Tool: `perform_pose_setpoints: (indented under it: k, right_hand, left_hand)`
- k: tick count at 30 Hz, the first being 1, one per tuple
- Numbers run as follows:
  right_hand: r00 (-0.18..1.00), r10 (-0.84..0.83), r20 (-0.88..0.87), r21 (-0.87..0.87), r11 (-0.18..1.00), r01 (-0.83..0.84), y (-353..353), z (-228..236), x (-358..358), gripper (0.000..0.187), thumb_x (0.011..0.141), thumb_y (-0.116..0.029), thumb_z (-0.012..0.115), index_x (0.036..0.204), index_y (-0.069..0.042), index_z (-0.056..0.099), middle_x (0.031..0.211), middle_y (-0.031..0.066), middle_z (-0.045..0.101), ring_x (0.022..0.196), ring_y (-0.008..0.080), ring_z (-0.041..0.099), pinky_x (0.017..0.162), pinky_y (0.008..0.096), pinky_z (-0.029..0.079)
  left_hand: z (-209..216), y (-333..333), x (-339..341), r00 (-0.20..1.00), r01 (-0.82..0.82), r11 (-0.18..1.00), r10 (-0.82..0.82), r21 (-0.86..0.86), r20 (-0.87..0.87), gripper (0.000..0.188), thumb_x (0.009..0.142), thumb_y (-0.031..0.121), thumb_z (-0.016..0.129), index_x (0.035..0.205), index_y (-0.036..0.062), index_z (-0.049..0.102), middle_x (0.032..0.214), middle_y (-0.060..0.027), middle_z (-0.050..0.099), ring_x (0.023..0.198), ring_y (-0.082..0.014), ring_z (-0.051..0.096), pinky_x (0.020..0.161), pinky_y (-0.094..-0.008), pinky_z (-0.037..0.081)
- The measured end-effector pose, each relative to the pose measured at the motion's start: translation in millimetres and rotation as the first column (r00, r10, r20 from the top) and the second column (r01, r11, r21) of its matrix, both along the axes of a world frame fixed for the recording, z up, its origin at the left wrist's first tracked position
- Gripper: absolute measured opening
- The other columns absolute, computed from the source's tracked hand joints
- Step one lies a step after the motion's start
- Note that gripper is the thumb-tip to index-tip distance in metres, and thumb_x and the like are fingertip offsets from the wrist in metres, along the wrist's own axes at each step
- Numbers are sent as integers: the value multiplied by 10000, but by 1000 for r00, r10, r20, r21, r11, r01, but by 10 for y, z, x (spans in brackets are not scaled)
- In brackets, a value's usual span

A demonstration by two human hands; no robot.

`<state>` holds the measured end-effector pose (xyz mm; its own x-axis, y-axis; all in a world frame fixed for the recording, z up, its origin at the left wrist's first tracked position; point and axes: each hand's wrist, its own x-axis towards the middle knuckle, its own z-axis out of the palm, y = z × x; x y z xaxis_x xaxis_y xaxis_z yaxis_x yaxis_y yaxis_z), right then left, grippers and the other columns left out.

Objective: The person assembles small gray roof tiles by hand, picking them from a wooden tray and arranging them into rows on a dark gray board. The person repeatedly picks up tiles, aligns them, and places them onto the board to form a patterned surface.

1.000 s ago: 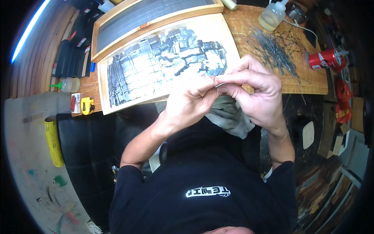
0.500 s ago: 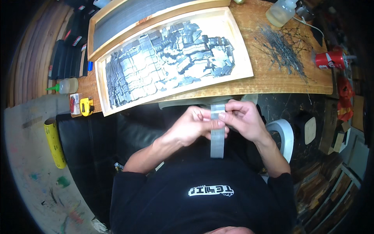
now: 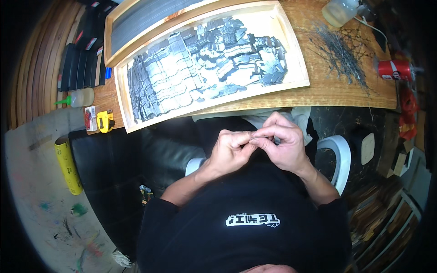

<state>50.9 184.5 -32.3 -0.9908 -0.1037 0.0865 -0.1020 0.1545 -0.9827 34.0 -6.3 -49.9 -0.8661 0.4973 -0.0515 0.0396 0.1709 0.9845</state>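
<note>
Above my lap, in front of the table edge, my two hands meet fingertip to fingertip. My left hand has its fingers curled in, thumb and forefinger pinched. Against it, the thumb and forefinger of my right hand press together from the other side. Whatever lies between the fingertips is hidden or too thin to make out. Beyond them on the table, a pale wooden tray holds many dark and light grey layered pieces. A second wooden frame with a grey lined sheet sits behind it.
On the wooden table lie a pile of thin dark twigs, a red can, a squeeze bottle and a yellow tape measure. A clear jar stands far right. A yellow tube is at left, a white chair arm at right.
The grey lined strip held upright between both hands no longer shows. My hands have drawn together, fingertips meeting. The view has shifted slightly, so the table sits a little further right.
</note>
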Motion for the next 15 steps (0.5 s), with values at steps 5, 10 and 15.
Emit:
perform_pose_setpoints:
  k: [5, 10, 15]
  right_hand:
    - [991, 6, -134, -73, 997, -15, -115, -57, -16, 75, 878, -15, 834, 942, -12, 795, 846, 38, 639, 734, 120, 608, 614, 271, 471]
    - [938, -197, -285, -198, 970, 143, -2, 107, -149, 53, 932, -37, 763, 903, 8, 769, 825, 48, 624, 692, 119, 552, 602, 258, 420]
    - [987, 23, -161, -57, 998, -33, 254, 156, -103, 258, 982, -229, 772, 1067, 15, 777, 871, 65, 640, 722, 130, 582, 615, 252, 442]
  left_hand:
    - [5, -106, 83, 997, -21, 1000, 19, -24, -73, 88, 926, 7, 763, 1010, -12, 778, 730, -143, 712, 548, -187, 649, 503, -308, 459]
    - [7, -82, 106, 1000, -13, 1000, 13, 22, -5, 161, 926, 18, 781, 1084, -9, 798, 938, -175, 802, 783, -235, 800, 675, -293, 601]
    - [59, -121, 55, 1000, -24, 999, 23, 31, 7, 161, 927, -1, 774, 1086, -14, 798, 936, -169, 805, 826, -235, 809, 713, -290, 620]
